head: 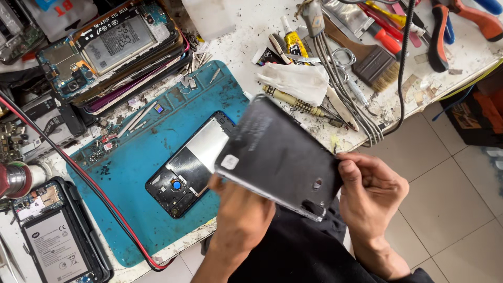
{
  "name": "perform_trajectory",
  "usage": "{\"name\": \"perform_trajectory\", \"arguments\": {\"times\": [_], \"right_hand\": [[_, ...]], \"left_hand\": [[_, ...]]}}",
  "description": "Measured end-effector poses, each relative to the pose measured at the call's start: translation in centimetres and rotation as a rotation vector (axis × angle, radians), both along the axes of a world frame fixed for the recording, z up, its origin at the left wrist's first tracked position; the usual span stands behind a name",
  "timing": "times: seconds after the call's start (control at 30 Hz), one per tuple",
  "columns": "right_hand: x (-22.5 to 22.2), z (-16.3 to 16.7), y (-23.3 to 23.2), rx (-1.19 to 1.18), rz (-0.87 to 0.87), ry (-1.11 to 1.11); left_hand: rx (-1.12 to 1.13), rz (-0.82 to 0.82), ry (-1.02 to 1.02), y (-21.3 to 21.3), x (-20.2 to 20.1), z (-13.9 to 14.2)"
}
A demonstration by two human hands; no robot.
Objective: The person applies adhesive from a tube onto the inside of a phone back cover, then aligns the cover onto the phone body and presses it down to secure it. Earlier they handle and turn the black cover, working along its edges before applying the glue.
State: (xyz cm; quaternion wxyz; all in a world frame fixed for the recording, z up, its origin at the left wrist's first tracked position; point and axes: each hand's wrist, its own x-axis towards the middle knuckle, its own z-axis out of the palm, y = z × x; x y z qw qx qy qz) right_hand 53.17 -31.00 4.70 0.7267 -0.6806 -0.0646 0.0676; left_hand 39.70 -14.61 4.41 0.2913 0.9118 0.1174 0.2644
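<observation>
Left hand (242, 212): grasping near-left edge of dark phone panel (277, 157) | Right hand (369, 191): pinching its right end | Panel: tilted, seemingly clear of opened phone (191, 165) on blue mat (133, 173)

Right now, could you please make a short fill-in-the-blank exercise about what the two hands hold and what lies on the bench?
1. Both the left hand and the right hand grip one dark phone back cover, so it is held by ____ hands.
2. The opened phone frame lies on a work mat whose colour is ____.
3. The brush lies on the ____ bench.

Missing words: two; blue; white
</observation>
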Motion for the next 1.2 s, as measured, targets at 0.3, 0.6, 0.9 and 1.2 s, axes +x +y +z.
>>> {"name": "perform_trajectory", "arguments": {"times": [0.3, 0.6, 0.9, 1.2], "right_hand": [[-2.8, 5.3, 6.1, -0.202, 0.297, -0.122], [-2.7, 5.7, 4.3, -0.136, 0.369, -0.387], [-1.9, 6.5, 4.2, -0.343, 0.438, -0.519], [0.9, 7.4, 6.7, -0.219, 0.494, -0.536]], "left_hand": [[-1.438, -0.138, -0.4, 1.5, 1.6, 9.0], [-1.569, -0.184, -0.445, 0.7, -0.4, 9.6], [-1.549, -0.229, -0.314, 1.1, 0.2, 9.3], [-1.245, -0.159, -0.328, 1.5, 1.7, 11.5]]}}
